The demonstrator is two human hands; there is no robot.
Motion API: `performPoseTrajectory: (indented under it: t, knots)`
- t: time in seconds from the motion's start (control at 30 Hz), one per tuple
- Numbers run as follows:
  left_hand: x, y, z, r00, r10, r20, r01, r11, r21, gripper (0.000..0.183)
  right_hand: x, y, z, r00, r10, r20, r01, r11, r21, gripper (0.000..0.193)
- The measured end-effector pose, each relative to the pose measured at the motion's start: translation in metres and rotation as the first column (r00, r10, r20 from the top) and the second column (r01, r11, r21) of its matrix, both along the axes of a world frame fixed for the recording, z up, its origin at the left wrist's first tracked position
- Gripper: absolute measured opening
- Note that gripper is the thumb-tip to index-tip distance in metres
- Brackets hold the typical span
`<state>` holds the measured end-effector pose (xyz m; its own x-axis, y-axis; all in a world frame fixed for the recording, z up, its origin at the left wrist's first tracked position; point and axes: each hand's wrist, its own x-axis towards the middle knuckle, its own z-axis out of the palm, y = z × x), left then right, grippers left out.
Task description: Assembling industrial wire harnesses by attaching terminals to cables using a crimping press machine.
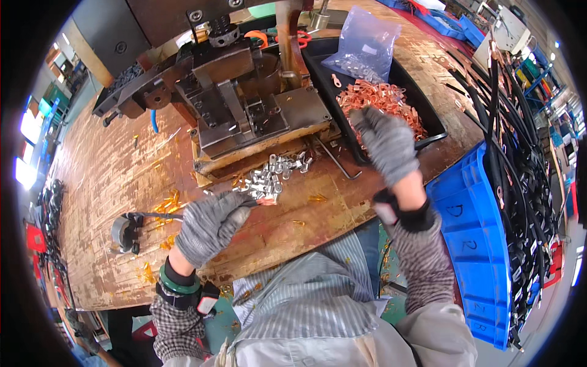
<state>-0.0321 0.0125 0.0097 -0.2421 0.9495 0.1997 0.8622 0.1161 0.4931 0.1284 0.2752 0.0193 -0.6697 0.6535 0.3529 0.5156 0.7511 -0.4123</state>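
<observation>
My left hand (214,223), in a grey knitted glove, is closed just in front of the press. A copper-coloured cable lug (266,201) sticks out at its fingertips, beside a small heap of silvery cable lugs (269,176). My right hand (388,147), gloved the same way, reaches over the near-left side of a pile of copper lugs (382,101) in a black tray (437,116). Motion smears its fingers, so its grip does not show. The dark metal press (244,104) stands between the hands, farther back.
A clear plastic bag (367,43) of lugs lies at the tray's back. On the right stands a blue crate (471,244) beside black cables (520,153). A hex key (336,159) lies before the press. Left of my left hand are a black round tool (125,232) and yellow scraps (168,205).
</observation>
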Motion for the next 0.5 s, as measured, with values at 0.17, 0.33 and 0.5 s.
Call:
performPoseTrajectory:
  t: [0.17, 0.33, 0.5]
  knots:
    - [0.009, 0.016, 0.01, 0.981, -0.012, -0.194, 0.004, 0.999, -0.039, 0.022, -0.015, 0.06, -0.03, 0.922, 0.163, 0.352, -0.243, 0.95, 0.195, 0.028]
    - [0.006, 0.019, 0.005, 0.996, -0.03, -0.087, 0.029, 0.999, -0.022, 0.021, -0.02, 0.054, -0.029, 0.949, 0.113, 0.294, -0.168, 0.971, 0.168, 0.026]
    - [0.004, 0.022, -0.008, 0.988, -0.079, -0.133, 0.096, 0.987, 0.126, 0.026, -0.013, 0.069, -0.041, 0.965, 0.255, 0.056, -0.25, 0.965, -0.077, 0.021]
